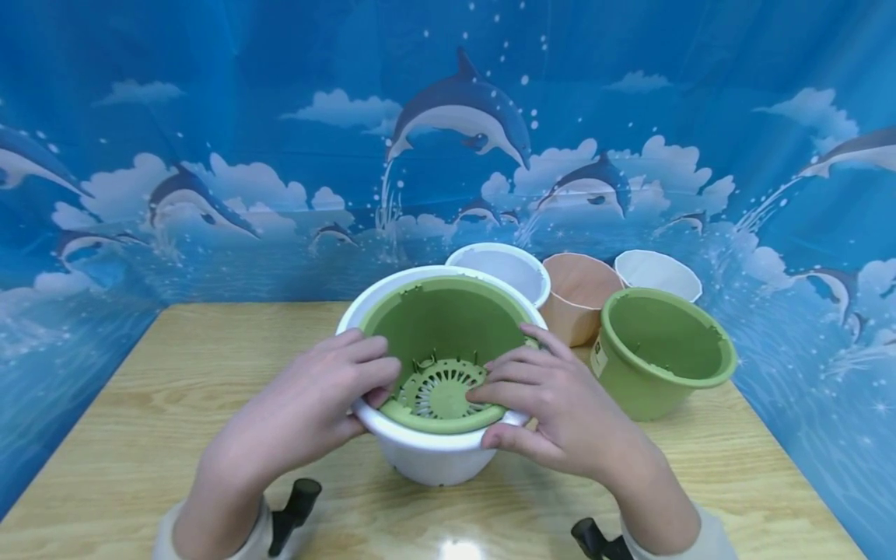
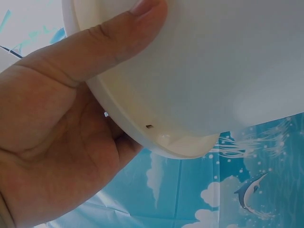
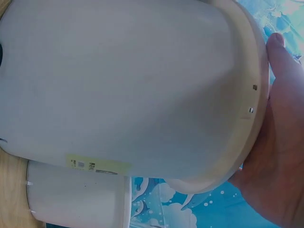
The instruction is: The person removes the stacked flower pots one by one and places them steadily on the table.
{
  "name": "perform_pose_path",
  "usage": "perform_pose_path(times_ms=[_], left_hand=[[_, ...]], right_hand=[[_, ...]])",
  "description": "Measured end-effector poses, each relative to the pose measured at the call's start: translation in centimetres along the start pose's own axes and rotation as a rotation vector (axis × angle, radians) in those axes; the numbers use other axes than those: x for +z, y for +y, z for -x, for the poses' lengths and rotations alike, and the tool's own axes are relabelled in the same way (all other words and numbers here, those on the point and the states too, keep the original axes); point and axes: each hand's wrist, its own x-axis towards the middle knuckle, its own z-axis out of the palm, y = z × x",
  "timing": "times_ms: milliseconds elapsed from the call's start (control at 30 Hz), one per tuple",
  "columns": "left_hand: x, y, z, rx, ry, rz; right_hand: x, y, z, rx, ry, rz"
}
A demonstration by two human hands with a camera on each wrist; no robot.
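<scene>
A green plastic flowerpot (image 1: 448,311) with a slotted bottom sits nested inside a larger white flowerpot (image 1: 439,460) on the table. My left hand (image 1: 318,389) grips the left front of the white pot's rim, fingers curled over the edge toward the green pot. In the left wrist view the left thumb (image 2: 109,45) presses the white pot's outer wall. On the right front, my right hand (image 1: 553,397) hooks its fingers over both rims into the green pot, with its thumb at the white rim. The right wrist view shows a yellow label (image 3: 97,164) on the white pot's side.
A second green pot (image 1: 633,389) stands close at the right, its side bearing a label. Behind are a white pot (image 1: 500,268), a terracotta-coloured pot (image 1: 570,319) and another white one (image 1: 658,272). A blue dolphin-print curtain (image 1: 280,155) borders the wooden table (image 1: 175,373).
</scene>
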Motion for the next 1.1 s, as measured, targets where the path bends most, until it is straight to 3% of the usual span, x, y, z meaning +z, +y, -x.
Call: perform_pose_path(times_ms=[600, 1100], left_hand=[[-0.1, -0.05, -0.02, -0.017, -0.02, -0.003], [-0.3, -0.31, 0.04, 0.014, 0.013, 0.0]], right_hand=[[-0.03, -0.39, -0.13, 0.018, -0.011, -0.021], [0.08, -0.26, -0.14, 0.022, 0.03, -0.059]])
